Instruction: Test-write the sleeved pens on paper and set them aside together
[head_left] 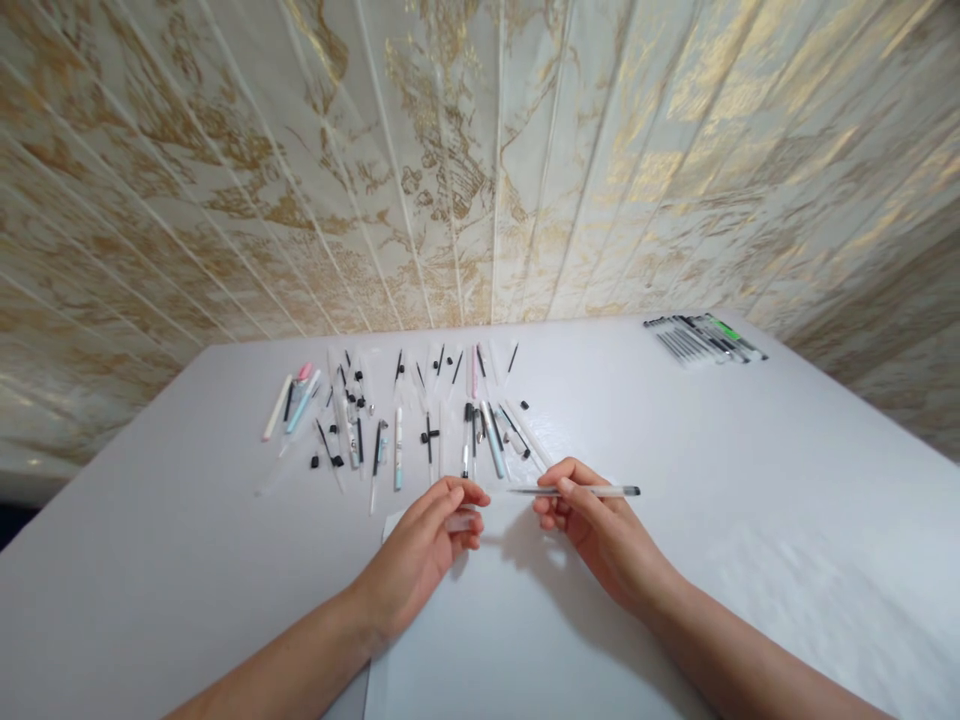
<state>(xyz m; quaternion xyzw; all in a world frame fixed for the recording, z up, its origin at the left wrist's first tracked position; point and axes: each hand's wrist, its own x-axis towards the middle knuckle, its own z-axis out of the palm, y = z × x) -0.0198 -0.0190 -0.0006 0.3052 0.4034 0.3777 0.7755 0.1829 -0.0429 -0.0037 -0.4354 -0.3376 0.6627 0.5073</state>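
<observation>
My right hand (592, 520) pinches a clear pen (592, 491) that lies level, its black end pointing right and its tip pointing left. My left hand (435, 530) is closed on a small clear piece (463, 521), close to the pen's tip. Both hands hover over a white sheet of paper (525, 640) on the white table (787, 500). Just beyond my hands lie several taken-apart pens and parts (405, 420): clear barrels, black refills, small black caps, and pink and pale blue pen bodies.
A group of several whole pens (705, 338) lies at the table's far right corner, one with a green part. A wall with gold and white marbled panels (480, 150) rises behind the table.
</observation>
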